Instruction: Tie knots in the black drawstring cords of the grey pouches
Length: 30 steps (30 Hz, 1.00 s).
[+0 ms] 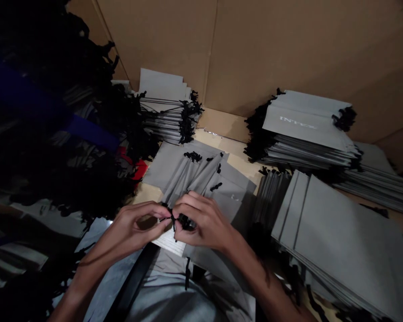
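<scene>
My left hand (144,222) and my right hand (201,219) meet near the table's front edge. Both pinch a black drawstring cord (173,219) between thumb and fingertips, and the cord hangs down a little below them. The cord is at the end of a grey drawstring bag (174,190), one of several that lie overlapped and folded just beyond my hands. Knotted black cord ends show on those bags. Part of the cord is hidden behind my right fingers.
Stacks of grey bags stand at the back left (161,114), back right (305,120) and right front (342,241). A dark heap of corded bags (97,179) rises on the left, with a blue strap (94,132) across it. Cardboard walls (272,49) enclose the back.
</scene>
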### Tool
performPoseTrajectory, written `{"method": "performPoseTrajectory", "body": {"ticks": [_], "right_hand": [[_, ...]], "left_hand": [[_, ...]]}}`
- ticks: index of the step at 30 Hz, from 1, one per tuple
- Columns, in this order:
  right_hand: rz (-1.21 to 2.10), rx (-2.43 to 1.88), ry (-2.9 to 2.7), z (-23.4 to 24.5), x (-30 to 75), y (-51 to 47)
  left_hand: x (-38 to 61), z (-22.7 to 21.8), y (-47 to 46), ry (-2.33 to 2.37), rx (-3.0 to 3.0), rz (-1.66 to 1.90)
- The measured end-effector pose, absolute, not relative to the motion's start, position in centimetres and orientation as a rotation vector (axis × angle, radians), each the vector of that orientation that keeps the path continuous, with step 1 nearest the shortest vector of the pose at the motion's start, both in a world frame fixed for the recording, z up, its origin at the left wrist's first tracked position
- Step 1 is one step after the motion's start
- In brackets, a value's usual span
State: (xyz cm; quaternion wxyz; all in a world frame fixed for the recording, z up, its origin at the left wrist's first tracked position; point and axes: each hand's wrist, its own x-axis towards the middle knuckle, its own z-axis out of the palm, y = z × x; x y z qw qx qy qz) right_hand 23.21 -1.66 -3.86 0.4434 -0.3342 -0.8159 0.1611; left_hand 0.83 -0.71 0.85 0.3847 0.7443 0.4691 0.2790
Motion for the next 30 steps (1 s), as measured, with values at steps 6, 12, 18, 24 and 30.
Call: {"method": "performPoseTrajectory", "body": {"ticks": [6, 12, 18, 24, 30], "right_hand": [[0.391, -0.824, -2.060, -3.9, 23.3, -1.7], [0.491, -0.849, -2.052, -3.9, 23.0, -1.9], [0.599, -0.840, -1.991, -4.0, 22.6, -1.8], [0.633, -0.826, -1.935, -3.8, 22.3, -1.7], [0.567, -0.850, -1.907, -4.1, 21.7, -2.0]], "left_hand": [[1.1, 1.1, -0.3, 1.190, 1.975, 0.582], [0.8, 0.0, -0.7, 1.180, 2.058, 0.578], [0.6, -1.2, -1.1, 1.230, 1.895, 0.606], [1.0, -1.8, -1.1, 1.205, 1.587, 0.674], [1.0, -2.1, -1.0, 1.190, 1.415, 0.710]]}}
